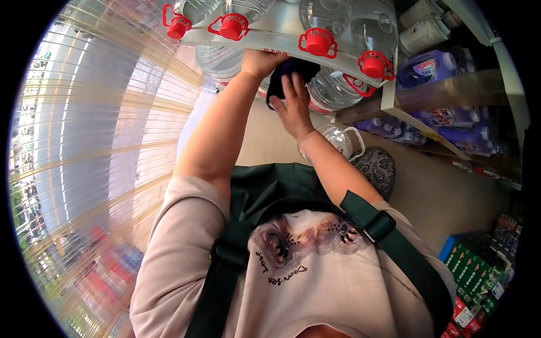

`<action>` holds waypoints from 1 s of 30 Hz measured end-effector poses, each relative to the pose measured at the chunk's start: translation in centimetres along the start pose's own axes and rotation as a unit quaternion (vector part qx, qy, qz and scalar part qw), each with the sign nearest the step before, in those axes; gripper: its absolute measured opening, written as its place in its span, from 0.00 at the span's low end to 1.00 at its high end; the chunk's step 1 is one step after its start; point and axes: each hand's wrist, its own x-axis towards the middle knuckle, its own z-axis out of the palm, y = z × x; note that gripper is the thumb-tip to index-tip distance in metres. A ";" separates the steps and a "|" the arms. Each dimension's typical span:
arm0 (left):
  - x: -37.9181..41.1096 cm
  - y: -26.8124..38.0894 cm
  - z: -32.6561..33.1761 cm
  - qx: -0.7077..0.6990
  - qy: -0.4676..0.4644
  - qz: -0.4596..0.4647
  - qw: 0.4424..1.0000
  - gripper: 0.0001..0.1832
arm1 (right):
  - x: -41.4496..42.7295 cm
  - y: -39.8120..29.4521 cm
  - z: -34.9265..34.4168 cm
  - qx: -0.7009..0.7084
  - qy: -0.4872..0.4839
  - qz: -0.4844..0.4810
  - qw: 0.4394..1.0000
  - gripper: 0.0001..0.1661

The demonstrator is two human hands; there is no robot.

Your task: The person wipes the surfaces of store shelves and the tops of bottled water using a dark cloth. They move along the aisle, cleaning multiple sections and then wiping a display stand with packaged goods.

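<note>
My left hand (260, 63) is at the front edge of a white shelf (279, 42), its fingertips hidden behind the edge and a dark cloth (277, 86). The crumpled black and purple cloth hangs just below that edge. My right hand (295, 103) lays its extended fingers against the cloth, the thumb apart at its lower side. Large clear water bottles with red caps, such as this one (318, 42), stand on the shelf. More large bottles sit below it, one (219, 61) left of my left hand and one (334, 91) right of my right hand.
A clear jug with a handle (338, 141) stands on the floor by my patterned shoe (376, 171). To the right, shelves (427, 122) hold purple bottles (427, 67). A slatted translucent curtain (105, 139) runs along the left. Green cartons (471, 270) are at the lower right.
</note>
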 end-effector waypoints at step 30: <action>-0.8 -4.2 1.4 0.281 0.050 -0.025 0.958 0.31 | -1.2 2.9 4.6 -0.115 0.001 0.203 0.972 0.20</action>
